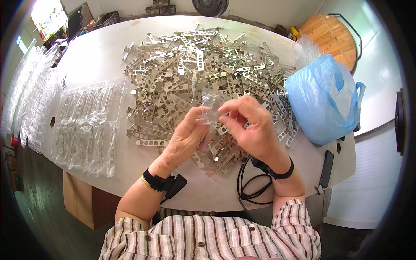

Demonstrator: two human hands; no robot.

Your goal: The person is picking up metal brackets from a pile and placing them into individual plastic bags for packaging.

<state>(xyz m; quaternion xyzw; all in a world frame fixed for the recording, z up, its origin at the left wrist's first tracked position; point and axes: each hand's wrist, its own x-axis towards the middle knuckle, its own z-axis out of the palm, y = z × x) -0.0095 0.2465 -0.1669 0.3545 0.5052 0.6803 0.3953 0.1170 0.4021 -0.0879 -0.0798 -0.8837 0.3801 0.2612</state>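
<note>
Over the heap of metal parts, my left hand grips a small clear plastic bag between thumb and fingers. My right hand is at the bag's right edge, thumb and forefinger curled in a pinch on the thin film. The bag looks crumpled, and I cannot make out whether anything is in it. Under and beyond both hands lies a large pile of flat metal strips with round holes.
On the left, a clear plastic tray holds rows of bagged strips; stacked clear trays stand beyond it. A blue plastic bag sits at right. Near me are a black cable and a black bar-shaped object.
</note>
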